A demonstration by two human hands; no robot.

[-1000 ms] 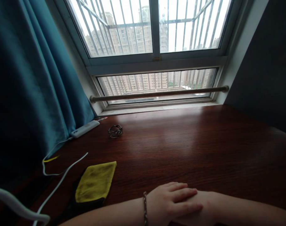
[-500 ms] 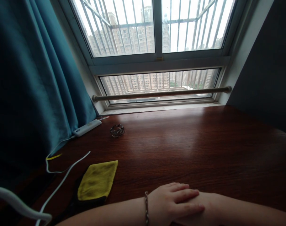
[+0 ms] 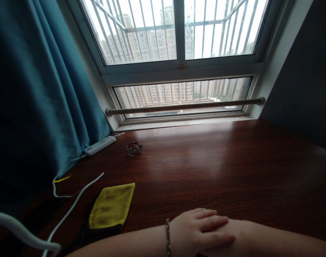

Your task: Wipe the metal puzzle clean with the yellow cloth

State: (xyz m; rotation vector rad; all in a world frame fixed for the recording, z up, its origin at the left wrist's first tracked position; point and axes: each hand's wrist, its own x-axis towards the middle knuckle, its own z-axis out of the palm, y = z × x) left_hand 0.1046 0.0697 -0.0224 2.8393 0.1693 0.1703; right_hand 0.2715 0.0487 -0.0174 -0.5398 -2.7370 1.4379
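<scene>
My left hand [image 3: 200,230] lies flat at the near edge of the dark wooden table [image 3: 219,167], fingers stretched out over my right hand [image 3: 242,233]. It holds nothing, and a thin bracelet [image 3: 167,237] circles its wrist. My right arm comes in from the right, and its fingers are hidden under the left hand. A yellow cloth [image 3: 112,206] on something dark lies just left of my left forearm.
A small metal ring-shaped piece [image 3: 133,149] and a white flat device [image 3: 99,146] lie far left on the table. White cables [image 3: 72,207] run along the left edge. A teal curtain [image 3: 39,92] hangs at the left. A barred window with a wooden rail [image 3: 184,106] is behind.
The view has shifted slightly; both hands stay stacked in the same place.
</scene>
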